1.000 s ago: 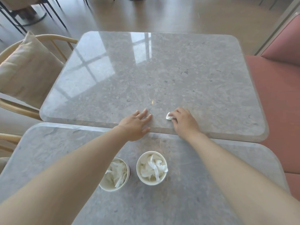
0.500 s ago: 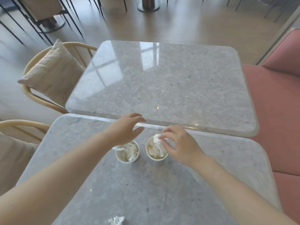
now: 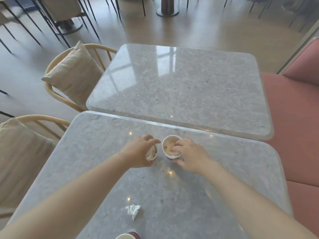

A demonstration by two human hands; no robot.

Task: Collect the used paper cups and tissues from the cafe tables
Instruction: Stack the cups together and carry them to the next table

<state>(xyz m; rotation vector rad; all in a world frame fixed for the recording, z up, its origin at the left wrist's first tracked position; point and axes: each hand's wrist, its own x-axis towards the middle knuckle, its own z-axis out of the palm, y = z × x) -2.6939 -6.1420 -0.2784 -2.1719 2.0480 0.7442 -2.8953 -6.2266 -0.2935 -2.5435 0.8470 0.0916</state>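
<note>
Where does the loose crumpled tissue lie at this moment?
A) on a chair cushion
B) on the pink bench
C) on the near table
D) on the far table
C: the crumpled tissue lies on the grey top of the near table, low in the view.

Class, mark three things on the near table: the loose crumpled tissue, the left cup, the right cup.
loose tissue (image 3: 133,209): head view, its crumpled middle.
left cup (image 3: 154,157): head view, visible side wall.
right cup (image 3: 170,136): head view, far rim.
</note>
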